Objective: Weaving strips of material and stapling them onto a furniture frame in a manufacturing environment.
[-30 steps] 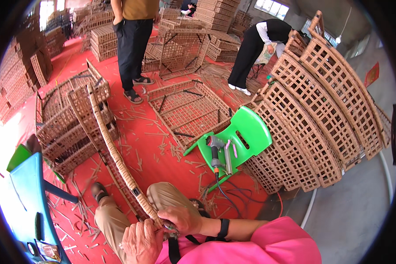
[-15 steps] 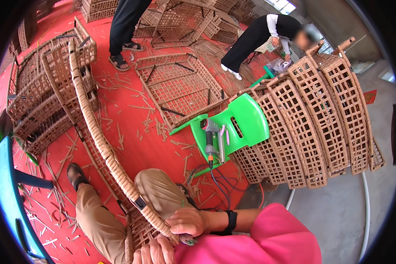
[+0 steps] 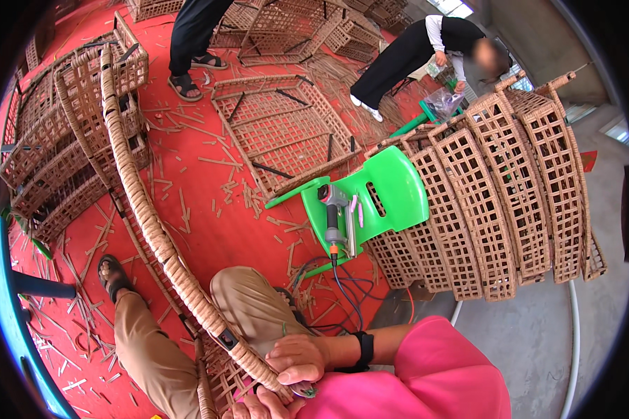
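Across my lap leans a brown wicker frame (image 3: 157, 241), its thick rail wrapped in woven strips and an openwork lattice below it. My right hand (image 3: 298, 359) is closed over the near end of this rail, fingers bent around it. Just below, my left hand (image 3: 264, 405) has its knuckles curled against the rail's underside at the same end; its lower part is cut off by the picture edge. Something small and greenish (image 3: 304, 392) shows at the rail's tip beside my right hand, too small to make out.
A green plastic chair (image 3: 388, 188) bears an air-powered nail gun (image 3: 333, 220) with a hose. Stacked wicker panels (image 3: 468, 209) stand right, more wicker pieces (image 3: 70, 140) left. A blue stool (image 3: 21, 314) is at lower left. Cut strips litter the red floor (image 3: 210, 209). Two people are beyond.
My left hand has shifted slightly right along the rail's end, and my right hand sits a little lower. The view has turned slightly. The nail gun stays on the chair.
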The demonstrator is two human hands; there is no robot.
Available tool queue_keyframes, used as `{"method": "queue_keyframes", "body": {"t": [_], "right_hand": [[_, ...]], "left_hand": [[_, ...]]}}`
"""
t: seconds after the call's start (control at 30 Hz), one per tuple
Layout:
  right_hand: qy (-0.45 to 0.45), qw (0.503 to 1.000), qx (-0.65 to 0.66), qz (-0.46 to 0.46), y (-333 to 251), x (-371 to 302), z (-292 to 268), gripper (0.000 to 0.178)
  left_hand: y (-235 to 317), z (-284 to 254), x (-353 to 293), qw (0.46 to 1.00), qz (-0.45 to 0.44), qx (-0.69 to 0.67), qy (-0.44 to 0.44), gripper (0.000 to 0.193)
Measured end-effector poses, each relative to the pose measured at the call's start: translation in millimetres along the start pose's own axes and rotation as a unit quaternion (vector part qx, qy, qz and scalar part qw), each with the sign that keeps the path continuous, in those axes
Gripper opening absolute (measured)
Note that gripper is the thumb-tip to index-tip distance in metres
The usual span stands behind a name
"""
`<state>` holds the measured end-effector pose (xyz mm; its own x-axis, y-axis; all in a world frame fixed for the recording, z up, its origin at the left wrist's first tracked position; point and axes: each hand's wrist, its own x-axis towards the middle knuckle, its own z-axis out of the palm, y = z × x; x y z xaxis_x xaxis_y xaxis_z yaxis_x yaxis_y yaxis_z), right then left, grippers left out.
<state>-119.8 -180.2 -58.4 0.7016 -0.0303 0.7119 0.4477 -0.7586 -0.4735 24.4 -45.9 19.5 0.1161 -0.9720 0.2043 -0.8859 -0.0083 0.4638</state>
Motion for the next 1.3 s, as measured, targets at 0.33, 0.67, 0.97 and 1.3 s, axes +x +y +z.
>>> {"method": "queue_keyframes", "body": {"t": [0.33,0.67,0.97,1.3], "right_hand": [[0.01,0.999,-0.022,0.03,-5,-4,3,0.036],[-0.025,0.992,0.017,0.124,-24,26,-11,0.053],[-0.004,0.977,-0.01,0.211,-41,32,-11,0.055],[-0.013,0.984,-0.062,0.167,-62,32,-10,0.062]], "left_hand": [[5,-17,1,0.998,-0.01,0.005,0.061,0.015],[23,-44,-13,0.99,-0.007,0.016,0.142,0.016],[27,-27,-11,0.988,-0.057,0.021,0.141,0.026],[38,-32,-31,0.989,-0.071,0.013,0.128,0.03]]}}
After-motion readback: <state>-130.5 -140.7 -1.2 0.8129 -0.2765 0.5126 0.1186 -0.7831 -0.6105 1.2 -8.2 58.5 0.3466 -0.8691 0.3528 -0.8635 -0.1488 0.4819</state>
